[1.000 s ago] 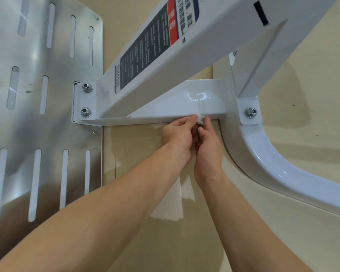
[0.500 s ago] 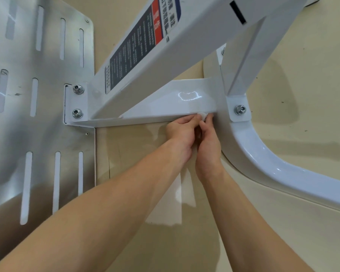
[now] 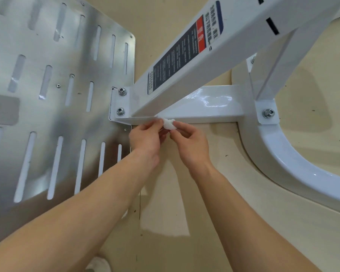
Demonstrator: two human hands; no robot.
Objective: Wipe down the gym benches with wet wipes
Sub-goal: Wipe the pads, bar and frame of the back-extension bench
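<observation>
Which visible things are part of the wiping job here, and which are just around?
In use: wet wipe, pinched by left hand and right hand; white crossbar.
Just around: slotted metal plate; warning label; hex bolt.

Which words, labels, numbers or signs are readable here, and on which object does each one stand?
Sticker on the slanted white beam, red block: white characters, too blurred to read.
Same sticker, dark panel: lines of small white text, too small to read.
Same sticker, white top part: larger dark characters, blurred, not readable.
Metal plate, bolts, wet wipe: no text visible.
</observation>
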